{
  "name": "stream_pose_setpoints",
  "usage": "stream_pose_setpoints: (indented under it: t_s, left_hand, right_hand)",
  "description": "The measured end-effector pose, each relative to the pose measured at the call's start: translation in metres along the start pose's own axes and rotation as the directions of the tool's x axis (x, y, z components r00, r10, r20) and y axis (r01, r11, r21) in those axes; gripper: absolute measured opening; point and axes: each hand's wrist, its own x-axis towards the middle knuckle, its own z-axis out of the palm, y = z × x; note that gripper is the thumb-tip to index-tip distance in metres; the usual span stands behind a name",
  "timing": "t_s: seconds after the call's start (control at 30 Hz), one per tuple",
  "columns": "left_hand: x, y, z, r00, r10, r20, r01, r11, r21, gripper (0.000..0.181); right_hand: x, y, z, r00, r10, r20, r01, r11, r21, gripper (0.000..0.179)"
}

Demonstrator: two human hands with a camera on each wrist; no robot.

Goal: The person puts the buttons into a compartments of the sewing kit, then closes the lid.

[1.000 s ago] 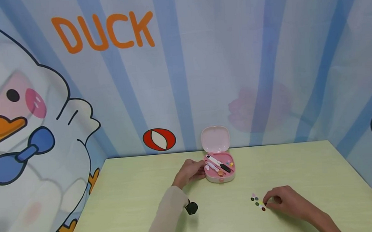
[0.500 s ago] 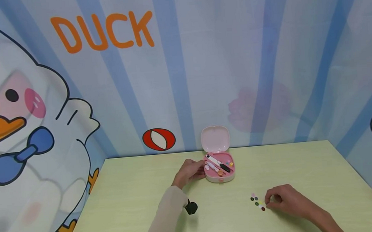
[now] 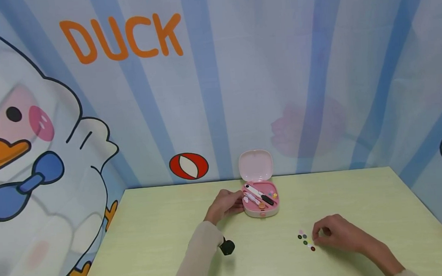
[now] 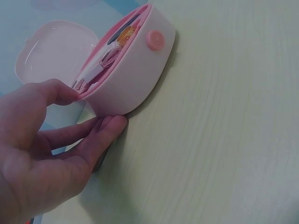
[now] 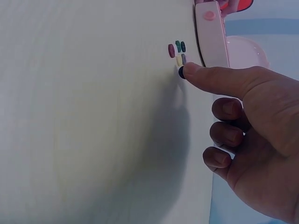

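Observation:
My left hand [image 3: 223, 206] holds the left side of an open pink-and-white sewing kit box [image 3: 262, 213]. In the left wrist view, its thumb [image 4: 63, 92] is at the rim and the other fingers are against the lower wall. Inside the box lie a white tool with a black end [image 3: 260, 194], a small orange round piece [image 3: 262, 205] and bits of thread [image 4: 110, 58]. My right hand [image 3: 340, 232] pinches a dark button [image 5: 181, 72] at the thumb tip; the index finger is hidden there. Just left of it, several loose small buttons [image 3: 305, 242] lie on the table.
The box's lid [image 3: 256, 165] stands up against the printed curtain [image 3: 241, 90] behind the table [image 3: 154, 226]. A black piece [image 3: 227, 247] sits at the left wrist. Small yellow and blue bits [image 3: 273, 194] lie at the right of the box.
My right hand has shifted slightly, lifting a little away from the front and back toward the loose buttons. The left hand and the box stay in place.

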Motion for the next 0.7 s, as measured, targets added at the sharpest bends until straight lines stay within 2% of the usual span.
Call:
stream_pose_setpoints:
  t_s: [0.5,0.7]
  left_hand:
    - [0.001,0.000,0.000,1.000,0.007,0.009,-0.007,1.000,-0.018,0.030]
    - [0.000,0.000,-0.001,1.000,0.005,0.010,-0.005,1.000,-0.018,0.031]
  right_hand:
    - [0.038,-0.005,-0.019,0.998,0.062,0.022,-0.060,0.995,-0.078,0.012]
    - [0.056,-0.007,-0.027,0.998,0.056,0.021,-0.054,0.994,-0.094,0.009]
